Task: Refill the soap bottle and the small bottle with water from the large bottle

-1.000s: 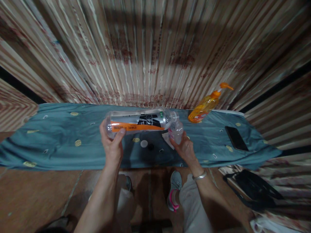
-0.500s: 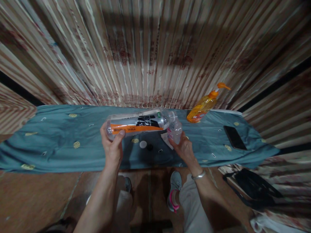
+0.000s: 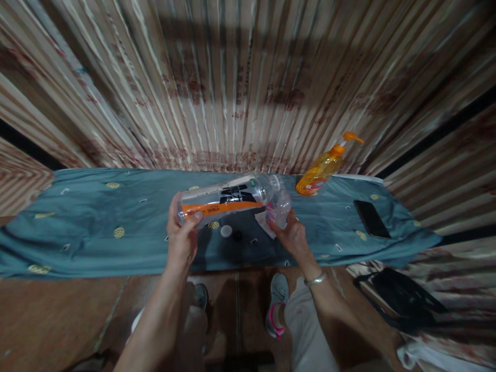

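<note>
Left forearm angled up and inward, left hand curled in a grip, thumb on near side. Right forearm slants inward too; right hand gripping, fingers wrapped. Hands apart.

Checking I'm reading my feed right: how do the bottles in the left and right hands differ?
The large bottle is longer than the small bottle. The left hand holds the large bottle sideways; the right hand holds the small bottle nearer upright. The large bottle's label shows orange and black, the small bottle's pink. Both are clear.
</note>
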### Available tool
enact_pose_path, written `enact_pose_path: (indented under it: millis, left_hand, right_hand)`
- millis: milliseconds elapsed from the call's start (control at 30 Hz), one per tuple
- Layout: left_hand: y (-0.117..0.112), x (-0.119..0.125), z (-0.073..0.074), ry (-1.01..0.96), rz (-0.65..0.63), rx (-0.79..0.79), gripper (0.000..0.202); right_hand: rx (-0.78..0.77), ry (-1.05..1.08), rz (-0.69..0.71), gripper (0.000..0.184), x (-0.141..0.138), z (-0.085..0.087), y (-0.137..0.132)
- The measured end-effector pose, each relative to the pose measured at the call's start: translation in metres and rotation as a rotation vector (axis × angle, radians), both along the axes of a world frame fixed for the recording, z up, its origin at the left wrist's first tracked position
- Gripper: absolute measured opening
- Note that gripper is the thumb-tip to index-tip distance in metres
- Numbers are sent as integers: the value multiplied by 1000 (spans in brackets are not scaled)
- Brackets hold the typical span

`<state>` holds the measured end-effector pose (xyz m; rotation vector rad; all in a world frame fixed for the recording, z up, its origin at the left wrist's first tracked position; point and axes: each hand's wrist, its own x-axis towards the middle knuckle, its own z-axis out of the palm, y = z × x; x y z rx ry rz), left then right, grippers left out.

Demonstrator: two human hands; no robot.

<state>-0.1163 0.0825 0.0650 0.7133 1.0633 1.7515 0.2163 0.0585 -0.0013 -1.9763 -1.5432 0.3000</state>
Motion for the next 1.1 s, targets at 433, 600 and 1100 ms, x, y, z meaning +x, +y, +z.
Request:
enact_pose_path:
  millis: [433, 600, 1100]
  left_hand:
    - [-6, 2, 13, -31, -109, -66, 81]
    - [-6, 2, 13, -32, -97, -63, 83]
    - [-4, -8, 13, -1, -69, -36, 83]
  right_hand:
    - [-50, -31, -24, 67, -10, 13, -1]
    - [-27, -17, 3, 68, -8, 14, -2]
    - [2, 13, 20, 73, -3, 8, -2]
